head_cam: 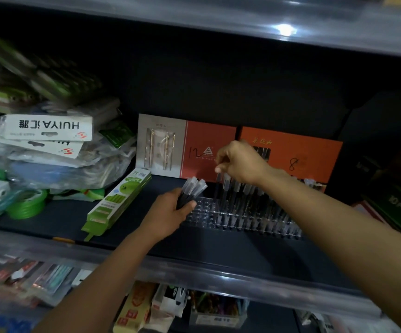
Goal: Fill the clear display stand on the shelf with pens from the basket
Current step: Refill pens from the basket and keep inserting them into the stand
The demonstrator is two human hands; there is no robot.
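- A dim shop shelf (38, 227) with a dark blue deck is filling the view, with two orange boxes (291, 155) standing against the back wall and a pile of bagged stationery (50, 150) sitting at the left.
- The clear display stand (204, 207) is lying on the deck in front of the orange boxes, its left rows of holes showing bare and its right part packed with upright pens (247, 200).
- The left hand (170, 212) is gripping a bundle of pens (192, 188) just beside the stand's left end, the frosted caps pointing up and away.
- The right hand (238, 162) is reaching over the stand, fingers pinched on the top of a single pen (226, 186) standing upright among the filled rows.
- The pens are looking dark-bodied with translucent caps.
- A green box of pencils (115, 203) is lying left of the left hand.
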